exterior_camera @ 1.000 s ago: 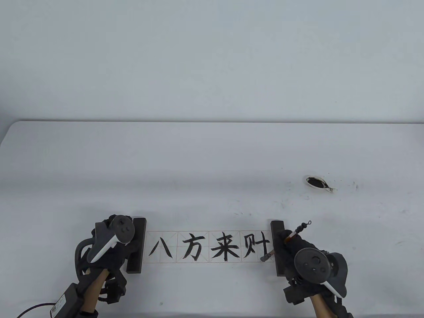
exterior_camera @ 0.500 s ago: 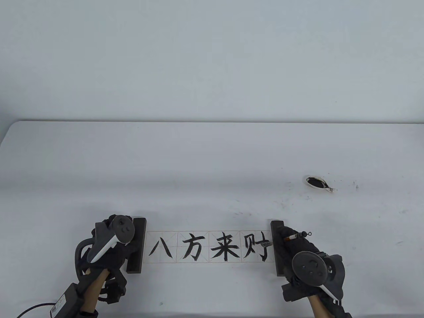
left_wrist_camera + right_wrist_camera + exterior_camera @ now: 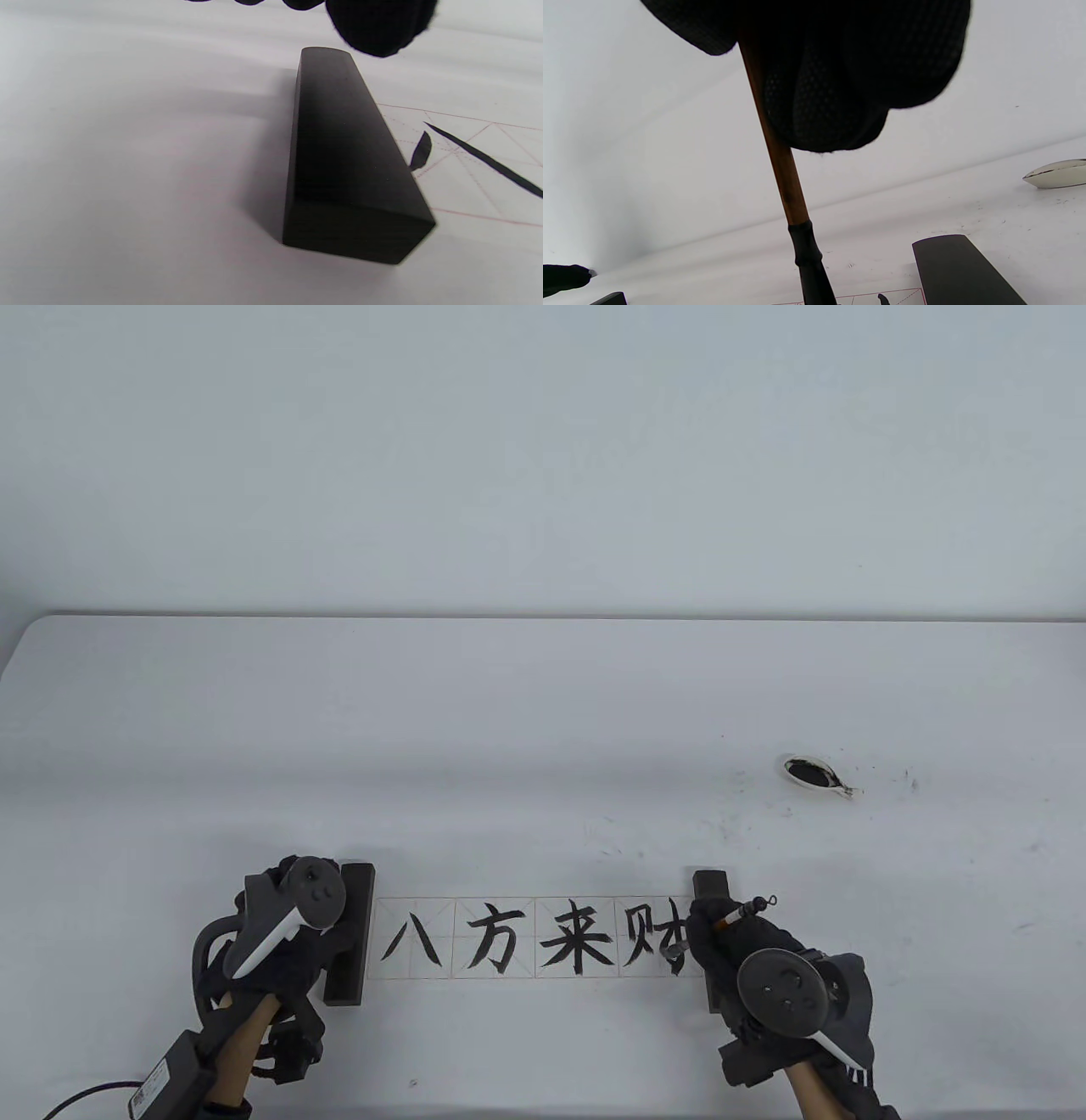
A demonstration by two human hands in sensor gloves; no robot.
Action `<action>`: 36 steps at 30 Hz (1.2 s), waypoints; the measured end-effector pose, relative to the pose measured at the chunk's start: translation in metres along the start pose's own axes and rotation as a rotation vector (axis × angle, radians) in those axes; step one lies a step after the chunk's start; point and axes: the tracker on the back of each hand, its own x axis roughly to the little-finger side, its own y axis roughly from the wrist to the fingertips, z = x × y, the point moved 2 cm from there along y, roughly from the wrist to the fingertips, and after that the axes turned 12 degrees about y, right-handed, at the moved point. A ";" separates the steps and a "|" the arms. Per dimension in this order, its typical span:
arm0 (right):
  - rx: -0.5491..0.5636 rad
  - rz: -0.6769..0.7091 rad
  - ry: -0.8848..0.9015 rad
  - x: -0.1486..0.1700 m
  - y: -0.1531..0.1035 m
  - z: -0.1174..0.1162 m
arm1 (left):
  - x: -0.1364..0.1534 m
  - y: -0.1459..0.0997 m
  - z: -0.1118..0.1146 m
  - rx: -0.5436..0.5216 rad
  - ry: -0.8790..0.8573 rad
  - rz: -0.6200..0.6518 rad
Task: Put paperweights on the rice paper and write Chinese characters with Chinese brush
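- Both paperweights are placed: the left paperweight [image 3: 349,933] lies across the left end of the rice paper [image 3: 539,937] in the lower middle of the table view, and the right paperweight [image 3: 711,899] lies across its right end.
- Four grid squares hold inked characters; the rightmost character [image 3: 653,937] appears nearly finished, so by my reading only its last stroke is left.
- The right hand [image 3: 738,946], at lower right, has its fingers curled round the Chinese brush [image 3: 780,169], whose dark tip points down at that last square.
- The left hand [image 3: 280,950], at lower left, rests beside and partly over the left paperweight; whether it grips or only touches it, I cannot tell.
- The ink dish [image 3: 813,774] sits well apart at right of centre, with ink spatter around it.
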 end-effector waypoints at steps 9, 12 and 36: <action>0.035 -0.026 0.229 0.010 0.000 0.012 | 0.000 0.000 -0.001 -0.002 -0.003 0.000; 0.070 -0.031 0.240 0.013 -0.001 0.014 | 0.000 0.000 -0.001 -0.004 -0.004 0.002; 0.369 0.031 0.344 0.021 -0.007 0.065 | 0.004 -0.006 -0.011 -0.087 -0.042 0.001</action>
